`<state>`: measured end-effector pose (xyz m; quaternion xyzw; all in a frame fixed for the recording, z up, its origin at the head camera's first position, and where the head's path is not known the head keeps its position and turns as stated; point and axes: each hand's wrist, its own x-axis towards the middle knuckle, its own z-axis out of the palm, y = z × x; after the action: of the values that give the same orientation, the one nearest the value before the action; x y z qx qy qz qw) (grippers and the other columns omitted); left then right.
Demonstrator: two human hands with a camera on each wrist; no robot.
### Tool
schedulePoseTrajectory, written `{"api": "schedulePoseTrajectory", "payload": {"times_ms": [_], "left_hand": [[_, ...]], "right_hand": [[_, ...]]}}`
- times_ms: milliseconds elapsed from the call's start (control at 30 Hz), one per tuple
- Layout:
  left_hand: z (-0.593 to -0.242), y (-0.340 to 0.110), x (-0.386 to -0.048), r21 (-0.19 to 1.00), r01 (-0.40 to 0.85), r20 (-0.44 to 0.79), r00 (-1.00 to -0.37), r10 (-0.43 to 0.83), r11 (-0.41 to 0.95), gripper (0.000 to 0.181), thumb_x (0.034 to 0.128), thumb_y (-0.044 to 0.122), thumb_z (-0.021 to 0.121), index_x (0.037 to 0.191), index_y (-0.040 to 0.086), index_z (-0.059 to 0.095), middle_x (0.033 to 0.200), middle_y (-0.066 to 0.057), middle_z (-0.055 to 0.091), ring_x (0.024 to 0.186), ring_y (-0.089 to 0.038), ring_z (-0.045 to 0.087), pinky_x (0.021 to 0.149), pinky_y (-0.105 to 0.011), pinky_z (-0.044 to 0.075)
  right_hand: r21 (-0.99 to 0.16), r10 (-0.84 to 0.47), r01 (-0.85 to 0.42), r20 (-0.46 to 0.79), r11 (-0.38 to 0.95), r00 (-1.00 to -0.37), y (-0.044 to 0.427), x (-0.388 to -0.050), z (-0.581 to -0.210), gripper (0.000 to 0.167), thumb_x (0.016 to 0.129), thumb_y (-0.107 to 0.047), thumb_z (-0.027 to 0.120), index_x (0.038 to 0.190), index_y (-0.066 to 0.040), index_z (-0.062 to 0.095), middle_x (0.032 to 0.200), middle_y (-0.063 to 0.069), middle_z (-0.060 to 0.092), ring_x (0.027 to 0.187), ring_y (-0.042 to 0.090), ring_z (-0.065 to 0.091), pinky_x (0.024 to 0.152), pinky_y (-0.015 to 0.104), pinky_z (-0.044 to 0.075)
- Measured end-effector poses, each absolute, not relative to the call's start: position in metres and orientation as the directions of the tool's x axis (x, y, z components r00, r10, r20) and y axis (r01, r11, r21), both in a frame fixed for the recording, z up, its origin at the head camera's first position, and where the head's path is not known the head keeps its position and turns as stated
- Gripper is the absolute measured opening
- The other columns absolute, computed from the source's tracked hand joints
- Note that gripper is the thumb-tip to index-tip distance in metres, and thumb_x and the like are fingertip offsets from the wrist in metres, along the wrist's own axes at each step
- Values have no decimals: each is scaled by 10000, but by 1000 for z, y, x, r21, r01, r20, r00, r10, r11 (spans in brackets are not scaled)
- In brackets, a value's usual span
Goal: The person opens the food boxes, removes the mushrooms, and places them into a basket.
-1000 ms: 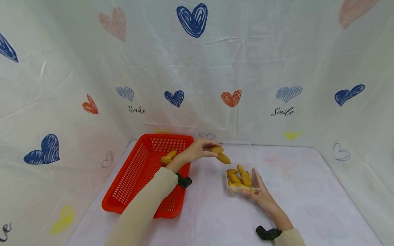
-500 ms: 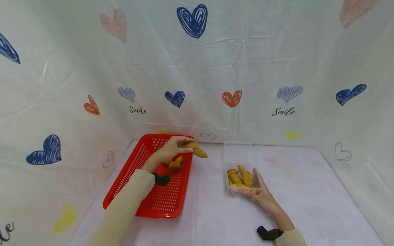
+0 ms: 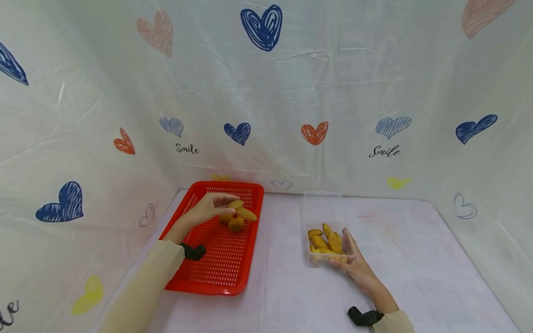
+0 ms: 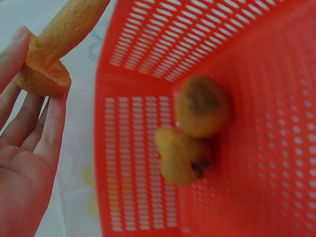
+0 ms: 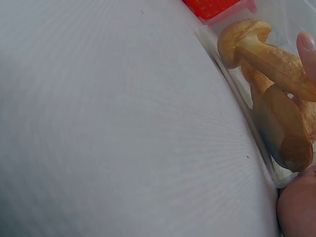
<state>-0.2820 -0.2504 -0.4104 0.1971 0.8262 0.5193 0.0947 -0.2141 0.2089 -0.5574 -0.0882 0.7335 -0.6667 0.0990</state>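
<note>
My left hand (image 3: 210, 208) pinches a tan mushroom (image 3: 246, 214) by its cap, above the far part of the red basket (image 3: 243, 277). In the left wrist view, thumb and fingers press on the cap of this mushroom (image 4: 71, 32), and its stem points away from the palm. Two more mushrooms lie in the basket, one with a dark-topped cap (image 4: 202, 106), the other (image 4: 181, 158) touching it. My right hand (image 3: 354, 261) grips the near right corner of a clear plastic box (image 3: 313, 261). Several mushrooms (image 5: 254, 47) lie piled inside that box.
The box's clear lid (image 3: 322, 206) is hinged back, away from me. Basket and box stand apart on a white-covered table (image 3: 291, 296). Behind them hangs a pale curtain (image 3: 275, 92) printed with hearts.
My left hand has moved left with the mushroom, from beside the open box to above the basket. My right hand and the box have stayed put.
</note>
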Motion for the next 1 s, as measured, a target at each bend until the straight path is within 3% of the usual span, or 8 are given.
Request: {"api": "schedulePoseTrajectory", "payload": {"times_ms": [133, 233, 300, 500, 733, 900, 1000], "left_hand": [[-417, -262, -277, 898, 197, 20, -911, 412, 393, 443, 930, 147, 720, 1332, -3, 609, 1287, -170, 640, 1164, -311, 613, 943, -311, 525], [-423, -271, -274, 895, 178, 0, -917, 399, 409, 458, 933, 154, 717, 1341, -16, 597, 1310, -195, 619, 1159, -330, 612, 927, -320, 536], [-428, -276, -273, 894, 161, -20, -918, 397, 417, 460, 934, 156, 717, 1341, -20, 594, 1311, -205, 613, 1151, -334, 614, 925, -340, 539], [-445, -285, -270, 879, 130, -78, -909, 408, 458, 455, 935, 173, 719, 1329, -23, 603, 1276, -205, 635, 1119, -324, 634, 925, -355, 541], [-464, -291, -266, 859, 104, -124, -908, 399, 502, 448, 941, 196, 713, 1309, -40, 614, 1302, -225, 612, 1122, -332, 625, 938, -382, 535], [-471, -291, -265, 862, 79, -143, -910, 389, 500, 438, 950, 169, 700, 1299, -78, 603, 1279, -237, 618, 1142, -348, 607, 961, -412, 521], [-470, -289, -265, 857, 85, -147, -904, 400, 508, 434, 958, 163, 688, 1300, -87, 595, 1261, -229, 629, 1138, -348, 605, 971, -428, 514]], "right_hand": [[-996, -264, -7, -16, 88, -964, 209, -213, -558, 1107, 899, -79, 744, 1602, -221, -99, 1660, 46, -123, 1501, 308, -106, 1111, 133, 148], [-997, -264, -9, -12, 81, -964, 209, -212, -558, 1106, 897, -70, 743, 1603, -209, -97, 1660, 49, -122, 1500, 309, -108, 1048, 53, 174], [-997, -264, -6, -16, 81, -965, 209, -212, -558, 1106, 897, -67, 742, 1602, -208, -99, 1659, 47, -121, 1501, 308, -106, 1066, 71, 166], [-996, -257, -2, -20, 85, -966, 209, -211, -559, 1098, 899, -71, 740, 1604, -199, -91, 1661, 50, -115, 1502, 314, -96, 1165, 294, 92], [-996, -263, 5, -29, 94, -964, 208, -208, -560, 1086, 904, -77, 736, 1606, -228, -78, 1662, 49, -113, 1503, 310, -95, 1140, 214, 128], [-995, -264, -4, -22, 98, -964, 208, -210, -556, 1090, 902, -75, 737, 1605, -214, -84, 1661, 57, -113, 1502, 323, -93, 1160, 409, 69], [-995, -261, -5, -22, 101, -965, 209, -212, -555, 1091, 901, -73, 739, 1605, -203, -85, 1661, 55, -110, 1503, 320, -89, 1152, 461, 54]]}}
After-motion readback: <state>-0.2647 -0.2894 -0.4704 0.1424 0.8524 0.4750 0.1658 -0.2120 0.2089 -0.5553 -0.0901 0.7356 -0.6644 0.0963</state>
